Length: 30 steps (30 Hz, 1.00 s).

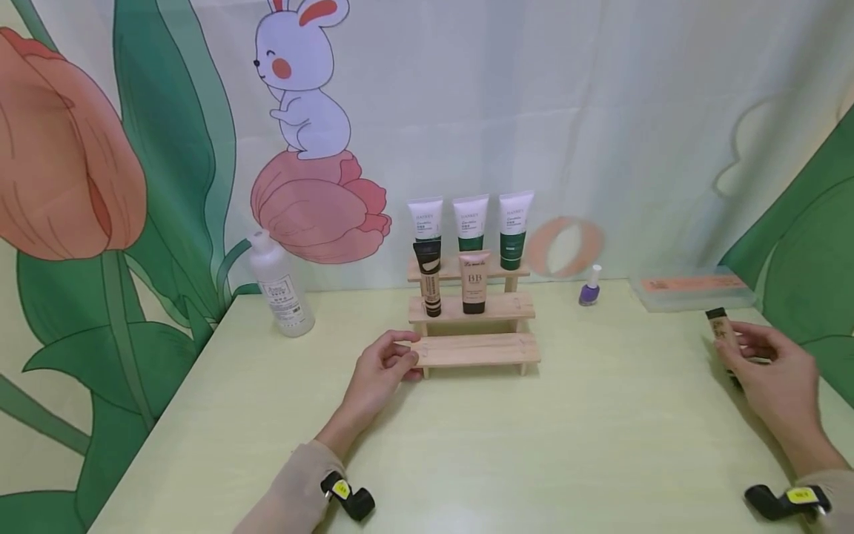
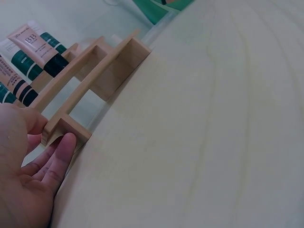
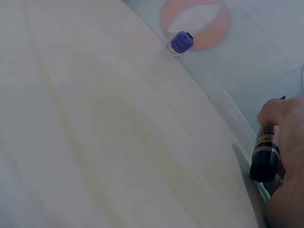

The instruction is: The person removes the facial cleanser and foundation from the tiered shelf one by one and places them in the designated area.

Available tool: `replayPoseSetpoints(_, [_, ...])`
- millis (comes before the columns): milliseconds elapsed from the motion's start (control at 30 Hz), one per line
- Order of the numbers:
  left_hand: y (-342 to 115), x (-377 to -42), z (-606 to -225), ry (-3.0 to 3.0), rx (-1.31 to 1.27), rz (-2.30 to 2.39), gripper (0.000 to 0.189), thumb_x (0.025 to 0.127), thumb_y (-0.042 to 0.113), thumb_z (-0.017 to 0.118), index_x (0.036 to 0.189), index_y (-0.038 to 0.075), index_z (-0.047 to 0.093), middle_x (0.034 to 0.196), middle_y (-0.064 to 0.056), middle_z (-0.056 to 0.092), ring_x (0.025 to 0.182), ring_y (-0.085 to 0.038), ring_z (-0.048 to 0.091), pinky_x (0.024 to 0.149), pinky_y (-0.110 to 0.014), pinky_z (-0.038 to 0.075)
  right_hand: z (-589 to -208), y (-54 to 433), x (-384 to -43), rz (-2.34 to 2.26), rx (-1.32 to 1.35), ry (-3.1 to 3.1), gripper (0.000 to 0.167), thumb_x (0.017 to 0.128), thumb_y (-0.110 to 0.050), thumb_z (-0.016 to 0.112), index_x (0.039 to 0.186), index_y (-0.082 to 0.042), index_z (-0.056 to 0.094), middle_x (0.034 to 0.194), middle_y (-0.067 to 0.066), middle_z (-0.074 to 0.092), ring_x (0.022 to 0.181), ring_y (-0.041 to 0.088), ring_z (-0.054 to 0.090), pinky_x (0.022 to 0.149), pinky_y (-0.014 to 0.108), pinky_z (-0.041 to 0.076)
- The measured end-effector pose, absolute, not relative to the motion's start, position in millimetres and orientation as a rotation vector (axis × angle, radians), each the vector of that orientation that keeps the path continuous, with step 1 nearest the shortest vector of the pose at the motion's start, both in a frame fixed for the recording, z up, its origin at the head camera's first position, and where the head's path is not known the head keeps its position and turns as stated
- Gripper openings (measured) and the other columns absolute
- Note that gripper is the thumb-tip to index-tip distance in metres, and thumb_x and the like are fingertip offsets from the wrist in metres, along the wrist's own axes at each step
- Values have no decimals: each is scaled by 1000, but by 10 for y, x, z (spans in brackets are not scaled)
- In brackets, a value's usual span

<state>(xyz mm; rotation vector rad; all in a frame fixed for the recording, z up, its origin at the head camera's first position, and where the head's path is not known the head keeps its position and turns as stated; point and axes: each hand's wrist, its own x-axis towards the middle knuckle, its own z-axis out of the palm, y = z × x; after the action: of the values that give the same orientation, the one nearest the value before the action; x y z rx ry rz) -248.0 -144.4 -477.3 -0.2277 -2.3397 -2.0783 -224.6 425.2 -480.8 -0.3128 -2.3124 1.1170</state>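
Observation:
A three-step wooden display stand (image 1: 477,350) stands at the table's middle. My left hand (image 1: 383,371) grips the left end of its lowest step; the left wrist view shows my fingers (image 2: 62,154) at that end board. Three white-and-green tubes (image 1: 471,222) line the top step. On the middle step are a tan tube with black ends (image 1: 431,285) and a pink BB cream tube (image 1: 474,282). Over the table's right side, my right hand (image 1: 777,371) holds another tan tube with black ends (image 1: 723,330), its black cap (image 3: 264,166) showing in the right wrist view.
A white bottle (image 1: 283,297) stands at the back left. Right of the stand is a purple nail polish bottle (image 1: 590,288). A clear plastic case (image 1: 694,297) lies at the back right edge, beyond my right hand. A printed curtain (image 1: 600,111) hangs behind the table.

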Motion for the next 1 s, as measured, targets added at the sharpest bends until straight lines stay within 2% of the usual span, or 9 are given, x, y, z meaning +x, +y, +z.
replayPoseSetpoints(433, [-1418, -2495, -4763, -2338, -242, -2066, 27, 110, 2, 68, 136, 6, 72, 108, -18, 74, 92, -25, 78, 84, -33, 70, -4888, 4342, -2249, 1001, -341, -2427, 48, 104, -29, 79, 141, 1, 70, 94, -32, 54, 83, -10, 52, 63, 5, 45])
replayPoseSetpoints(867, [-1443, -2496, -4754, -2350, -226, -2051, 27, 110, 2, 67, 136, 7, 72, 109, -17, 74, 92, -23, 78, 84, -31, 70, -4864, 4336, -2263, 923, -323, -2496, 45, 105, -32, 80, 136, 0, 73, 96, -20, 60, 79, -13, 50, 62, 7, 45])
replayPoseSetpoints(1000, [-1447, -2483, -4757, -2348, -224, -2062, 27, 110, 2, 68, 136, 6, 72, 110, -18, 74, 93, -24, 79, 85, -32, 70, -4860, 4318, -2240, 921, -345, -2498, 46, 104, -32, 80, 136, 1, 73, 93, -26, 57, 78, -17, 49, 63, 5, 44])
